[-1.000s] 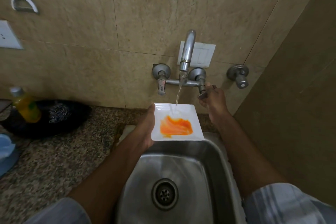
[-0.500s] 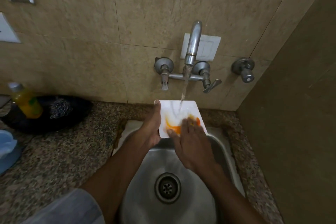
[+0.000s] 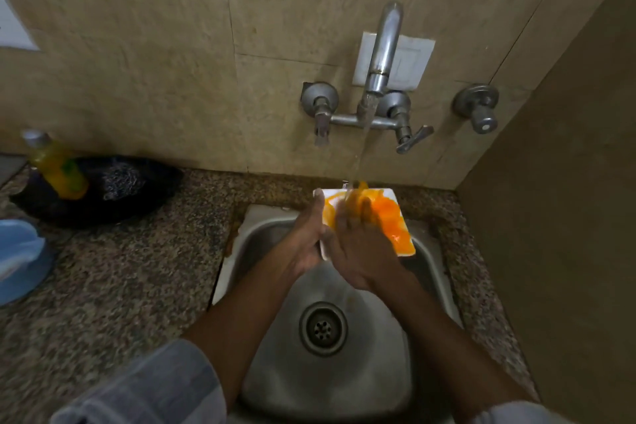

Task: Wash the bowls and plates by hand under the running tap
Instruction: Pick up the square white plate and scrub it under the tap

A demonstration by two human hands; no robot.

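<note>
Square white plate (image 3: 401, 234) smeared orange, over sink (image 3: 426, 251) back edge, under tap (image 3: 382, 55) stream. Left hand (image 3: 306, 237) gripping its left rim; right hand (image 3: 358, 244) flat on it, fingers straight, fingertips blurred, covering plate's middle.

a speckled brown granite counter (image 3: 137, 272) runs along a beige tiled wall; a steel sink (image 3: 344, 372) is set into it at the right; at the far left sit a black dish (image 3: 113, 196) holding a yellow bottle (image 3: 56, 165), and a blue object (image 3: 20, 258) nearer.
</note>
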